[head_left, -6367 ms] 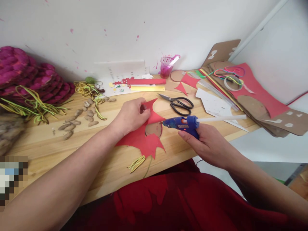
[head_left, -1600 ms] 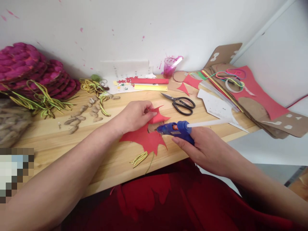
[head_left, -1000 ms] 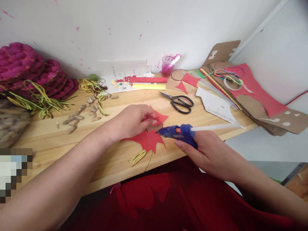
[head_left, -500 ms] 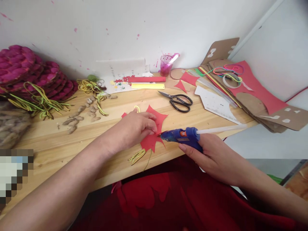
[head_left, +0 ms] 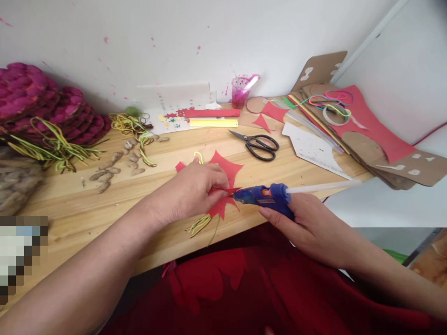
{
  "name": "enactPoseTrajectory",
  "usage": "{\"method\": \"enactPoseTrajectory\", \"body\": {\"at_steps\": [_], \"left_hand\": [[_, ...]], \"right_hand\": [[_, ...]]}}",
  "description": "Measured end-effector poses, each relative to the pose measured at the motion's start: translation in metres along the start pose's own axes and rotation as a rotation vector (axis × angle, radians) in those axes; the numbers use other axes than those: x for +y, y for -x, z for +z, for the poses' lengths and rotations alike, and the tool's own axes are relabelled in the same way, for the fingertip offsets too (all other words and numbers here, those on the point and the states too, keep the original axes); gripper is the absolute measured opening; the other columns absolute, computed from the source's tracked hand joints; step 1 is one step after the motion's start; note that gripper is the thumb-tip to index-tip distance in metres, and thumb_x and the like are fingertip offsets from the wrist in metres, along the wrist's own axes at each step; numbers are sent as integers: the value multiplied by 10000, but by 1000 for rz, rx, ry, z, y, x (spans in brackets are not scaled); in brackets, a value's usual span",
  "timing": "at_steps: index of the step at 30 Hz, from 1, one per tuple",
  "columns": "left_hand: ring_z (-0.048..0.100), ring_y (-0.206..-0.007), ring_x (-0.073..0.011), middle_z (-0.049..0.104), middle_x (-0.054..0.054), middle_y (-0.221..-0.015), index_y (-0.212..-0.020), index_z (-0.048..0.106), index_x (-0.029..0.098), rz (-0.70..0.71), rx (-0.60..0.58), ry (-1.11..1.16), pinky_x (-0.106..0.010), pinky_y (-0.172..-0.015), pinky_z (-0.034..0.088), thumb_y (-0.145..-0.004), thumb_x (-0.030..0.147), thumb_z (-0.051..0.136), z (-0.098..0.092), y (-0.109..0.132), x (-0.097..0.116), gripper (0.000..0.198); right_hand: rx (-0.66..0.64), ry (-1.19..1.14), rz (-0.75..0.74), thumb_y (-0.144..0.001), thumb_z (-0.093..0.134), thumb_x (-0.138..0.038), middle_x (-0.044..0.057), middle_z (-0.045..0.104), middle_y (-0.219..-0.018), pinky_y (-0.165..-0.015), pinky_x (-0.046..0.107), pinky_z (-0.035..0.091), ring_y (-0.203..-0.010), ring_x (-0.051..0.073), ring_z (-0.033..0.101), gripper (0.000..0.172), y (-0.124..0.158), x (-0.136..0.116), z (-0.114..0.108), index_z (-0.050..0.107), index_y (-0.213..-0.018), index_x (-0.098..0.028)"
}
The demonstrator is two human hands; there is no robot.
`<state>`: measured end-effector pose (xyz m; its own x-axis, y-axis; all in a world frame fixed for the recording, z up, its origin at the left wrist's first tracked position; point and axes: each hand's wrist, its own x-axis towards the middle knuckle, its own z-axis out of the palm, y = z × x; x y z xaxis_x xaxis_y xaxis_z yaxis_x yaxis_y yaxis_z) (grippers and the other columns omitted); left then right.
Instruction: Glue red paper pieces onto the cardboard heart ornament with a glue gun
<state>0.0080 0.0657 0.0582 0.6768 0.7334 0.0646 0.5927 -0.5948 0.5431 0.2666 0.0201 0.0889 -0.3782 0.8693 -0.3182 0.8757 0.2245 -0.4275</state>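
Observation:
A red paper maple leaf [head_left: 225,171] lies on the wooden table [head_left: 87,204] near its front edge. My left hand [head_left: 190,190] rests on the leaf, fingers pinched on one of its points. My right hand [head_left: 310,225] is wrapped round a blue glue gun [head_left: 265,197] with a white glue stick out the back. The gun's nozzle touches the leaf right beside my left fingertips. Yellow-green strands [head_left: 199,225] lie by the leaf's lower edge.
Black scissors [head_left: 256,144] lie behind the leaf. Red and yellow paper strips [head_left: 213,117], a pink cup [head_left: 240,90], nut shells [head_left: 115,165], magenta discs [head_left: 42,107] and stacked cardboard with red paper [head_left: 363,135] crowd the back and right. My red clothing [head_left: 261,288] sits below the table edge.
My left hand has laid the leaf flat over the cardboard disc and slid toward its lower points. The glue gun has followed down to the leaf's lower edge.

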Motion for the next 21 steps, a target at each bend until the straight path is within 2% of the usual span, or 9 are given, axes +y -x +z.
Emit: {"method": "enactPoseTrajectory", "body": {"at_steps": [5, 9, 12, 13, 15, 18, 21], "left_hand": [[624, -810, -160, 692, -25, -912, -873, 694, 185, 11, -14, 37, -312, -759, 479, -896, 137, 531, -3, 0, -2, 171], [650, -897, -173, 701, -34, -1044, -876, 698, 193, 10, -19, 23, -336, -831, 492, -881, 122, 532, -5, 1, -1, 181], [664, -956, -180, 698, -33, -1123, -863, 695, 199, 15, -47, 28, -350, -880, 498, -887, 128, 532, -6, 1, 0, 179], [667, -955, -179, 699, -32, -1129, -856, 693, 199, 16, -56, 29, -349, -877, 502, -893, 136, 532, -6, 1, 0, 178], [672, -946, -181, 703, -35, -1134, -854, 695, 199, 10, -77, 30, -359, -880, 511, -911, 162, 530, -7, 2, 1, 179], [680, -935, -192, 712, -35, -1134, -836, 712, 206, -28, -111, 17, -482, -1020, 466, -937, 273, 570, -12, 4, 5, 187], [691, -921, -204, 738, -28, -1078, -862, 724, 216, -54, -116, -21, -636, -1145, 306, -966, 425, 557, -14, 4, 7, 286]], "right_hand": [[-6, -43, -16, -979, 431, -612, 37, 614, -702, -584, 321, 343, -621, 189, 497, 470, 0, 0, -1, 545, -751, -217], [-23, -251, -47, -974, 502, -573, 10, 606, -649, -579, 291, 392, -613, 165, 526, 433, 2, 9, -11, 563, -746, -210], [-111, -517, 35, -964, 528, -586, -34, 510, -467, -479, 253, 372, -459, 122, 468, 453, 0, 24, -18, 591, -736, -199], [-150, -638, 70, -959, 529, -596, -39, 504, -442, -438, 242, 354, -412, 110, 444, 458, -1, 28, -19, 610, -756, -194], [-147, -926, 93, -939, 557, -599, -31, 557, -474, -383, 223, 341, -362, 93, 440, 439, -8, 34, -16, 642, -811, -188], [-49, -1312, 111, -877, 662, -546, 29, 713, -768, -369, 197, 400, -438, 90, 579, 370, -26, 32, -7, 670, -819, -181], [-8, -1498, 148, -979, 548, -424, 66, 733, -812, -502, 199, 539, -649, 143, 707, 334, -50, 21, -2, 692, -818, -169]]}}
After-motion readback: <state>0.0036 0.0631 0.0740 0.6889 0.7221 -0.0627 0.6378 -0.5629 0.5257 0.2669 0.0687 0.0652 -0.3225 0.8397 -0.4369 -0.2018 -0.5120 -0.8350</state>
